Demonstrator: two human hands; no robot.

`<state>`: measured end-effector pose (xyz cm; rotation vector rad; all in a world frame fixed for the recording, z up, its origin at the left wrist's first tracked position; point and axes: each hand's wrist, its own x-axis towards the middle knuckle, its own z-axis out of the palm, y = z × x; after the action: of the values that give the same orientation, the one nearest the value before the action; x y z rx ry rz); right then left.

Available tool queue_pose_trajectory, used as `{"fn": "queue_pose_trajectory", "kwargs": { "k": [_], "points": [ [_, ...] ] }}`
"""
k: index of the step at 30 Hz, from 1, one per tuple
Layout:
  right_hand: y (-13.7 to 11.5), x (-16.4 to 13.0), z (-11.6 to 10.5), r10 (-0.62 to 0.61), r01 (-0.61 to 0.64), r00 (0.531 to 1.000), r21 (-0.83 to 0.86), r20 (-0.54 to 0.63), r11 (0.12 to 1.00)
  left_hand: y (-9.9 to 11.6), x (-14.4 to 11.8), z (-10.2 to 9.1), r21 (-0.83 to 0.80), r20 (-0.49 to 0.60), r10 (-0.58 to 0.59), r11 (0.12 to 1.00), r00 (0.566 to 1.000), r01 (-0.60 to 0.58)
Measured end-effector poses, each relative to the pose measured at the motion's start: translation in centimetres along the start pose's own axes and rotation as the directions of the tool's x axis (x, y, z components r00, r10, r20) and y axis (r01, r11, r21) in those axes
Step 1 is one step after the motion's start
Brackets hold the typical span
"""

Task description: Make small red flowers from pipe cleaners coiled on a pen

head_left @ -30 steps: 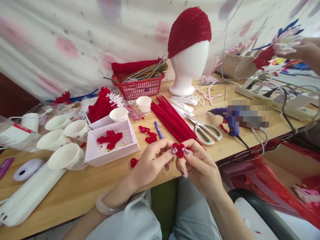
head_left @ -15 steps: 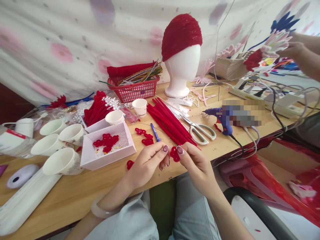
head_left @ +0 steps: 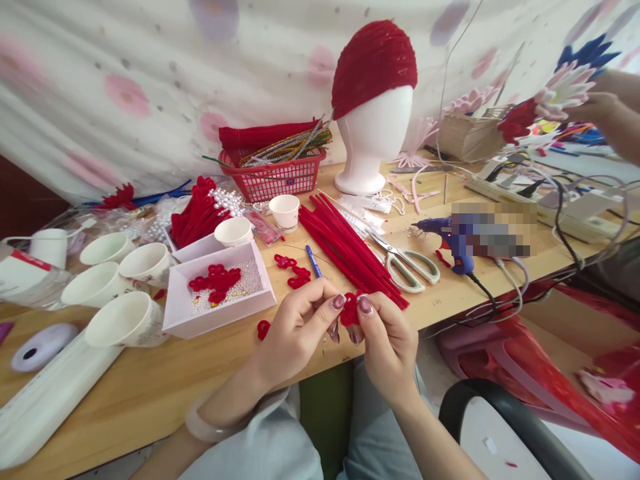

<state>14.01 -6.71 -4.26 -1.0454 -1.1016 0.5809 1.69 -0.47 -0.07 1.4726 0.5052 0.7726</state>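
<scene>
A small red looped flower, bent from fuzzy pipe cleaner (head_left: 351, 313), is pinched between both hands above the table's front edge. My left hand (head_left: 300, 323) is closed, thumb and fingertips at the flower's left side. My right hand (head_left: 389, 340) grips its right side between thumb and forefinger; the fingers partly cover it. Just beyond lie more red looped pieces (head_left: 299, 277), a blue pen (head_left: 313, 261) and a bundle of straight red pipe cleaners (head_left: 345, 250). Another red loop (head_left: 263, 329) lies beside my left wrist.
A white box (head_left: 220, 317) of beads and red flowers stands left, near several paper cups (head_left: 125, 320). Scissors (head_left: 413, 270) and a blue glue gun (head_left: 457, 247) lie right. Behind are a red basket (head_left: 280, 180) and a foam head (head_left: 373, 140). Another person's hand (head_left: 595, 107) holds flowers.
My left hand has moved right, up to the red flower, so both hands now meet at it. The view has shifted slightly.
</scene>
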Motion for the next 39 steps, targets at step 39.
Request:
{"fn": "queue_pose_trajectory", "kwargs": {
  "k": [39],
  "points": [
    [-1.3,2.0,-1.5,0.086,-0.138,0.939,0.137,0.332,0.981,-0.3,0.3,-0.2,-0.229,0.080,-0.087,0.968,0.993,0.104]
  ]
}}
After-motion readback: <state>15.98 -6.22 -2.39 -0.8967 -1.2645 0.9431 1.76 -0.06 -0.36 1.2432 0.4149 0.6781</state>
